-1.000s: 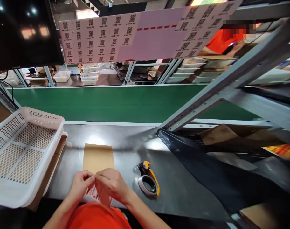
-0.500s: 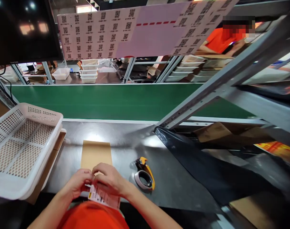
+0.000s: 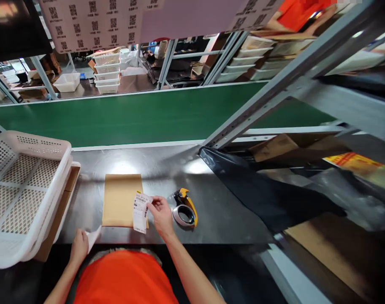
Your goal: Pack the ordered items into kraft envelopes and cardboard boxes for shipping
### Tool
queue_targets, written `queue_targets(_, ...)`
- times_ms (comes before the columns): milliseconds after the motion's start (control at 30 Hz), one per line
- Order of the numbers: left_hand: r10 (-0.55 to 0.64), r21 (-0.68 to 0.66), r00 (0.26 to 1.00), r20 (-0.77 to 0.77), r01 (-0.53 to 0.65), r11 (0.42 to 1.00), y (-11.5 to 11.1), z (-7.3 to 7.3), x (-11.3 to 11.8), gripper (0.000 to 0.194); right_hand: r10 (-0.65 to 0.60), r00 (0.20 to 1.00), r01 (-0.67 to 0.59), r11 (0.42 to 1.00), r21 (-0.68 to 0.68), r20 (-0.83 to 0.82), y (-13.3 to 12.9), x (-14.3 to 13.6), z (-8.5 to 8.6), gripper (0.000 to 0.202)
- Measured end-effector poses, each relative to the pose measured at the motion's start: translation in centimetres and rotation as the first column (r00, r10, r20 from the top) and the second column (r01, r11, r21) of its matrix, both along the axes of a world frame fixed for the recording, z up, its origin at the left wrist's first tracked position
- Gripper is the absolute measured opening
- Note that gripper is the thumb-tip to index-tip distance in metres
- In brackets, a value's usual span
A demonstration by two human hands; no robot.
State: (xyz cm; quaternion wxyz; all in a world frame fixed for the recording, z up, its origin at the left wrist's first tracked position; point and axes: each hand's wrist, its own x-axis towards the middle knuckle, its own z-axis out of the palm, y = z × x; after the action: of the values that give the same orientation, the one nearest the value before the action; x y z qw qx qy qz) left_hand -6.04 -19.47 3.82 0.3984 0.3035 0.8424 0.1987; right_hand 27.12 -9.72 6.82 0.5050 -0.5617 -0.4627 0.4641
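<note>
A printed white label [image 3: 140,213] hangs from my right hand [image 3: 161,214], pinched at its upper right edge. It overlaps the right part of a flat brown cardboard piece [image 3: 120,202] on the grey metal table. Lower left, at the table's front edge, my left hand [image 3: 79,247] is closed on a white paper slip [image 3: 93,237]. Just right of my right hand lies a yellow and black tape dispenser [image 3: 195,211] with a roll of tape.
Stacked white baskets [image 3: 31,194] stand at the left. A green conveyor belt [image 3: 132,116] runs behind the table [image 3: 230,219]. A metal frame, black plastic sheet [image 3: 243,190] and cardboard are at the right. Across the belt, a person in orange [image 3: 298,14] is partly visible.
My hands have moved apart, the left down and left with the white slip, the right to the right with the label. More of the cardboard shows. The view has tilted down.
</note>
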Motion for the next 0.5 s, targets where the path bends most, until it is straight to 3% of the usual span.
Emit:
queue_targets(67, -0.288, -0.036, 0.947, -0.145, 0.286, 0.958, -1.0, -0.8, -0.2, 0.018, -0.004, 1.0, 0.002, 0.996, -0.086, -0.019, 2.0, -0.8, -1.6, 0.036)
queue_targets(133, -0.563, -0.103, 0.797, -0.217, 0.555, 0.825, -1.6, -1.5, 0.3, 0.024, 0.054, 0.998, -0.057, 0.989, -0.135, -0.02, 3.2, -2.0, -3.0, 0.037)
queue_targets(167, -0.643, -0.123, 0.735, -0.215, 0.633, 0.764, -1.7, -1.9, 0.6, 0.024, 0.083, 0.996, -0.085, 0.984, -0.158, -0.016, 3.5, -2.7, -3.6, 0.036)
queue_targets(267, -0.754, -0.139, 0.632, -0.179, 0.742, 0.655, -1.6, -2.3, 1.7, 0.017, 0.149, 0.989, -0.144, 0.97, -0.198, 0.012, 3.8, -4.6, -5.0, 0.028)
queue_targets(333, -0.802, -0.071, 0.569, -0.179, 0.806, 0.588, -1.3, -2.3, 2.3, 0.019, 0.182, 0.983, -0.17, 0.964, -0.204, 0.038, 4.0, -5.4, -6.0, 0.025)
queue_targets(500, -0.889, 0.167, 0.349, -0.297, 0.935, 0.312, 0.1, -3.3, 3.5, 0.015, 0.231, 0.966, -0.21, 0.963, -0.168, 0.115, 4.8, -6.0, -9.1, 0.029)
